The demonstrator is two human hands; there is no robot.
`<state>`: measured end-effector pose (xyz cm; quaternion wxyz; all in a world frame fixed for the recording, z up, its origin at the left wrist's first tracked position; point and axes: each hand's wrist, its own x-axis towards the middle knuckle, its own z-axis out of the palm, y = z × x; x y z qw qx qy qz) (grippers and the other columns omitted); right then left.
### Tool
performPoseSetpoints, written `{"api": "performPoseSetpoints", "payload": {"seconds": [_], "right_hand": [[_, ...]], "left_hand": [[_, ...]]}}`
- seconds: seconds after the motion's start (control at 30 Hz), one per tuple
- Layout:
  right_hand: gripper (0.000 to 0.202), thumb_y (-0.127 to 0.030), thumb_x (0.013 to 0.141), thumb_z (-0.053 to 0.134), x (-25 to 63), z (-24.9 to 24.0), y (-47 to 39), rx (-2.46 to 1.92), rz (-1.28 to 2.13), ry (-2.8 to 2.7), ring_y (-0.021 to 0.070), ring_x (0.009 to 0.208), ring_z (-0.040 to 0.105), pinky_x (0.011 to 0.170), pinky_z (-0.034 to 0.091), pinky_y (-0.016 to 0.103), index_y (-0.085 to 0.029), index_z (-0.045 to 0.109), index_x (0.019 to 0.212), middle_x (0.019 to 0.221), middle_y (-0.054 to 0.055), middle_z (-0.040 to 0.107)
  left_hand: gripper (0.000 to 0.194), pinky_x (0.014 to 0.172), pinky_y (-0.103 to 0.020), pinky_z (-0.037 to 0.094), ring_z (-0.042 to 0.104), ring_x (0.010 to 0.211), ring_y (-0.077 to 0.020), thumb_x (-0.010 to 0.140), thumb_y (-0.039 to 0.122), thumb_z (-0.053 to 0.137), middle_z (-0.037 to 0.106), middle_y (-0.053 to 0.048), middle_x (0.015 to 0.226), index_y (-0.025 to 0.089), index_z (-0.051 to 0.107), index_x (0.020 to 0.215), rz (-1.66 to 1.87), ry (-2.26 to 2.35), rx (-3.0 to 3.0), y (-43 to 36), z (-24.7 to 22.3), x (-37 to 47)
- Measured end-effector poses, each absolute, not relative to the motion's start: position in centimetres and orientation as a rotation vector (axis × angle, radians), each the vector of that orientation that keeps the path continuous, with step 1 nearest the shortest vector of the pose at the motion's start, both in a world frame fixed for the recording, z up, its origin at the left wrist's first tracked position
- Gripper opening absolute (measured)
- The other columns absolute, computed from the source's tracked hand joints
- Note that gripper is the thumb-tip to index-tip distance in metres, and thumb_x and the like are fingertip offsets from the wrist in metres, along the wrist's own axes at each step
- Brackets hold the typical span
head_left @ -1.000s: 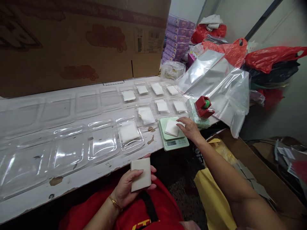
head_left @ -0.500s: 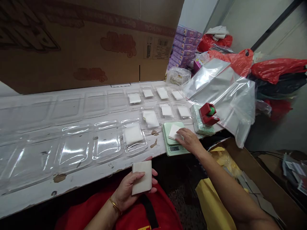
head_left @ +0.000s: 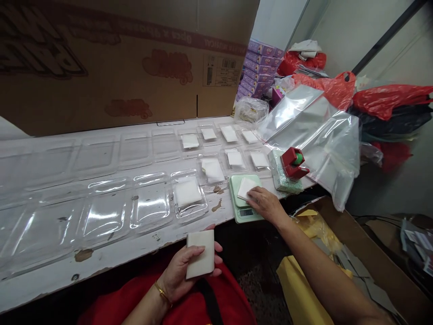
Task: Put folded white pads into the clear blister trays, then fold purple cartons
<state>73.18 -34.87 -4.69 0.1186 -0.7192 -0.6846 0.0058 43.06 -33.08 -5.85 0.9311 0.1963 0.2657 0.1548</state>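
My left hand [head_left: 184,266] holds a thick stack of off-white square sheets [head_left: 202,259] over my lap, thumb across its face and fingers round the far edge. On a pale green digital scale [head_left: 237,185] lies a smaller stack of white sheets [head_left: 246,186]. My right hand [head_left: 265,201] has its fingertips closed on the near right edge of that smaller stack. Just left of the scale, a clear plastic tray [head_left: 176,212] bears a white stack [head_left: 187,191]. Behind it, several more clear trays hold similar white stacks [head_left: 213,169].
Rows of clear plastic trays [head_left: 101,203] cover the left of the white table [head_left: 40,280]. A large cardboard box [head_left: 128,67] stands behind them. Right of the scale, a red tape dispenser [head_left: 293,162] sits beside clear plastic sheeting [head_left: 324,135]. An open carton [head_left: 375,243] stands below.
My right hand's fingers have shifted slightly downward along the edge of the stack on the scale. My left hand keeps its hold, and the view has tilted a little.
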Motion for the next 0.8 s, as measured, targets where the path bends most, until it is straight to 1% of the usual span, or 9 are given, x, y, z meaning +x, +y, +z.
{"api": "performPoseSetpoints", "payload": {"seconds": [0.1,0.17,0.23,0.3,0.4,0.5,0.7,0.8], "right_hand": [[0.024,-0.032,0.081,0.051,74.3,-4.2,-33.7,-2.068,-0.071,-1.894,0.0208,0.100,0.050,0.087,0.040,0.033,-0.022,0.058,0.102,0.106,0.006,0.057],[0.027,-0.034,0.080,0.052,75.5,-4.1,-32.4,-2.151,-0.049,-1.780,0.0218,0.100,0.050,0.086,0.040,0.034,-0.020,0.058,0.103,0.106,0.007,0.057],[0.029,-0.036,0.074,0.059,76.7,-4.2,-31.0,-2.258,0.057,-1.713,0.0218,0.093,0.053,0.079,0.042,0.033,-0.020,0.060,0.098,0.100,0.007,0.059],[0.027,-0.038,0.066,0.065,77.7,-4.7,-29.9,-2.314,0.159,-1.698,0.0197,0.083,0.056,0.070,0.043,0.029,-0.020,0.062,0.087,0.091,0.005,0.061],[0.023,-0.038,0.061,0.068,78.4,-5.4,-29.1,-2.323,0.205,-1.686,0.0156,0.069,0.056,0.057,0.040,0.024,-0.021,0.061,0.076,0.077,0.001,0.061],[0.022,-0.035,0.061,0.068,78.2,-5.6,-29.2,-2.311,0.203,-1.669,0.0144,0.065,0.055,0.053,0.037,0.023,-0.021,0.058,0.075,0.073,-0.001,0.060],[0.013,-0.027,0.068,0.062,76.3,-4.9,-30.7,-2.227,0.081,-1.695,0.0152,0.074,0.052,0.063,0.037,0.025,-0.021,0.055,0.078,0.081,0.000,0.058],[0.007,-0.025,0.073,0.056,75.6,-5.2,-31.2,-2.169,-0.036,-1.701,0.0156,0.075,0.052,0.064,0.037,0.026,-0.021,0.055,0.078,0.082,0.001,0.057]], "left_hand": [[0.059,0.079,-0.051,0.044,0.061,0.086,-0.0273,0.083,0.019,0.042,0.060,-0.015,0.102,0.020,0.018,0.137,0.318,0.549,0.395,-33.1,-5.8,43.1],[0.060,0.079,-0.051,0.045,0.061,0.085,-0.0271,0.082,0.019,0.043,0.060,-0.015,0.101,0.020,0.018,0.137,0.315,0.550,0.390,-33.1,-5.8,43.2],[0.060,0.079,-0.051,0.045,0.061,0.085,-0.0271,0.082,0.019,0.044,0.060,-0.015,0.101,0.020,0.019,0.137,0.315,0.550,0.387,-33.1,-5.8,43.2],[0.060,0.079,-0.051,0.045,0.062,0.084,-0.0271,0.082,0.019,0.044,0.060,-0.015,0.101,0.020,0.019,0.137,0.323,0.549,0.386,-33.1,-5.8,43.2],[0.060,0.079,-0.052,0.044,0.061,0.085,-0.0274,0.082,0.019,0.043,0.060,-0.015,0.101,0.020,0.019,0.137,0.330,0.554,0.389,-33.0,-5.7,43.0],[0.060,0.080,-0.052,0.043,0.061,0.085,-0.0277,0.082,0.019,0.043,0.060,-0.016,0.101,0.019,0.019,0.137,0.328,0.560,0.390,-32.9,-5.7,43.0],[0.061,0.081,-0.053,0.043,0.061,0.085,-0.0273,0.083,0.018,0.041,0.059,-0.015,0.102,0.020,0.014,0.138,0.323,0.540,0.385,-32.9,-5.9,43.1],[0.063,0.080,-0.053,0.043,0.061,0.085,-0.0273,0.083,0.017,0.041,0.059,-0.015,0.102,0.021,0.010,0.138,0.328,0.536,0.389,-33.0,-6.0,43.1]]}}
